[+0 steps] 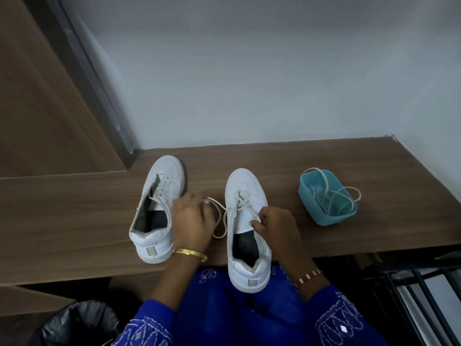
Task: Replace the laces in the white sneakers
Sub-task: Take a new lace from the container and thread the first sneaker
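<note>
Two white sneakers stand on the wooden counter point(74, 208), toes pointing away. The left sneaker point(159, 206) has bare eyelets and no lace through them. The right sneaker point(245, 221) is partly laced near the toe with an off-white lace point(222, 218), and its heel hangs over the counter's front edge. My left hand point(192, 221) rests between the shoes and pinches one end of that lace, which loops loosely on the counter. My right hand point(274, 226) is over the right shoe's tongue, fingers closed on the other end of the lace.
A teal plastic tub point(324, 216) at the right of the counter holds another off-white lace that spills over its rim. A white wall stands behind. A black-bagged bin point(79, 323) sits low left, and a dark metal rack point(419, 295) low right.
</note>
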Demonstrator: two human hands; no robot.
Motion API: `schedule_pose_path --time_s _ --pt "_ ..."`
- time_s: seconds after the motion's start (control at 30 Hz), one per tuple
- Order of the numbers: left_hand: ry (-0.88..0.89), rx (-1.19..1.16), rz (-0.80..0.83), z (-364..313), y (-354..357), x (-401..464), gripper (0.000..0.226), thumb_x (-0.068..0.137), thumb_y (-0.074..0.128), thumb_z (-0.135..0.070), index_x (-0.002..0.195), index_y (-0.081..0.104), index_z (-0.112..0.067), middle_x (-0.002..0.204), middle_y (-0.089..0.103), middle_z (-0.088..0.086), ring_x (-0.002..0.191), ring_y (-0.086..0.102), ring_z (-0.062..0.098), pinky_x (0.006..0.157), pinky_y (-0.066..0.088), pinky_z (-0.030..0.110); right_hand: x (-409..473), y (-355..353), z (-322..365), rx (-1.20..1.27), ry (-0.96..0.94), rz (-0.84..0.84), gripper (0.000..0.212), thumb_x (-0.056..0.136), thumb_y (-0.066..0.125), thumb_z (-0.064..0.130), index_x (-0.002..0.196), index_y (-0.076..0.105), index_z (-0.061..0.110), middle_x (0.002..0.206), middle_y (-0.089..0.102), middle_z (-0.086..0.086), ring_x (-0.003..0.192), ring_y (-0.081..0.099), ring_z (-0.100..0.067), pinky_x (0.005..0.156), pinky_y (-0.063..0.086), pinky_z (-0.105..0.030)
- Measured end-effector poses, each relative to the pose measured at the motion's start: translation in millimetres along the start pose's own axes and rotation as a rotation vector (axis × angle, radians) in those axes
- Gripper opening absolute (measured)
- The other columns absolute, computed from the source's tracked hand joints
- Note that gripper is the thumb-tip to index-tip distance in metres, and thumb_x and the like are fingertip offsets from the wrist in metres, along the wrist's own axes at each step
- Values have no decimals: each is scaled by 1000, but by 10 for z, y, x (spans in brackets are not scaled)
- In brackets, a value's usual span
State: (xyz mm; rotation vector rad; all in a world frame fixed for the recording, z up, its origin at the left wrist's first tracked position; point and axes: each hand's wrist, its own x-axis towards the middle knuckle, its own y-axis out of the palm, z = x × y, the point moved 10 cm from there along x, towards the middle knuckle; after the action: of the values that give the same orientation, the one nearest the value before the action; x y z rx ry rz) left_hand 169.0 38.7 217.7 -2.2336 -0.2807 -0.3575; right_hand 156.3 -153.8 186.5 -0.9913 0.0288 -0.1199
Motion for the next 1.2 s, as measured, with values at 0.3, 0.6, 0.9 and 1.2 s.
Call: schedule_pose_path --time_s 0.3,0.6,0.9,1.2 --pt "-23 -67 122 6 284 -103 16 81 62 -2 66 63 -4 64 62 13 62 57 31 62 32 26 12 -13 -6 7 3 -1 28 82 65 23 77 61 -4 71 61 -15 62 46 -16 57 32 -27" --pt "-179 -149 279 167 414 -140 21 88 57 -10 68 64 -10 66 63 8 64 53 19 59 34 27 1 -12 19 -3 1 3 23 84 62 20 71 57 1 64 48 -6 63 46 -17 56 31 -26" --pt "-530 -348 448 210 623 -224 49 96 46 -26 48 42 -13 48 41 2 49 37 15 52 31 26 8 -5 -29 15 30 11 29 82 65 23 76 61 -5 72 61 -17 63 51 -21 54 34 -27" --pt "-858 -1120 346 115 774 -196 23 95 46 -12 79 63 -14 67 69 -4 73 60 13 64 48 25 5 -17 -46 40 41 10 28 81 66 23 75 61 -4 70 61 -16 62 48 -18 51 29 -25"
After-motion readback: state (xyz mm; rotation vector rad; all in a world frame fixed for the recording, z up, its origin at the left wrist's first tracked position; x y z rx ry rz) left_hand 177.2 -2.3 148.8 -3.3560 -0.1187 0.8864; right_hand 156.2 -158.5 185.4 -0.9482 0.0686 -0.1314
